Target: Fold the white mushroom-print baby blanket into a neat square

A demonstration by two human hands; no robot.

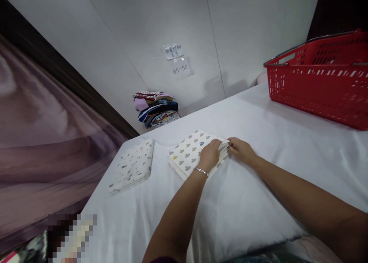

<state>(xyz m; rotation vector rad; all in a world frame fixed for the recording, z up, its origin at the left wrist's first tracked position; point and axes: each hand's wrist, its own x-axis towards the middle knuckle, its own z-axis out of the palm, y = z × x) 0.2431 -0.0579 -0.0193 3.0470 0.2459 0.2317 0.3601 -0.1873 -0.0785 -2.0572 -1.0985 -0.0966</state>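
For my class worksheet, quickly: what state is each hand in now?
Left hand: on top of the gray-patterned folded cloth; whether it grips cannot be told.
Right hand: closed, pinching that cloth's edge.

On my feed, a white sheet (258, 117) covers a table, with a red plastic basket (313, 87) standing at the far right, its sides slotted and its handles thin and grey. Just past the table's far edge I see a stack of folded clothes (158, 109), lilac, blue, black and patterned, near a pale panelled wall (247, 29). Two handwritten notes (181, 68) are fixed there, the lower reading "45-50". A dusky pink curtain (43, 121) hangs at left. Pixelation hides something at lower left.
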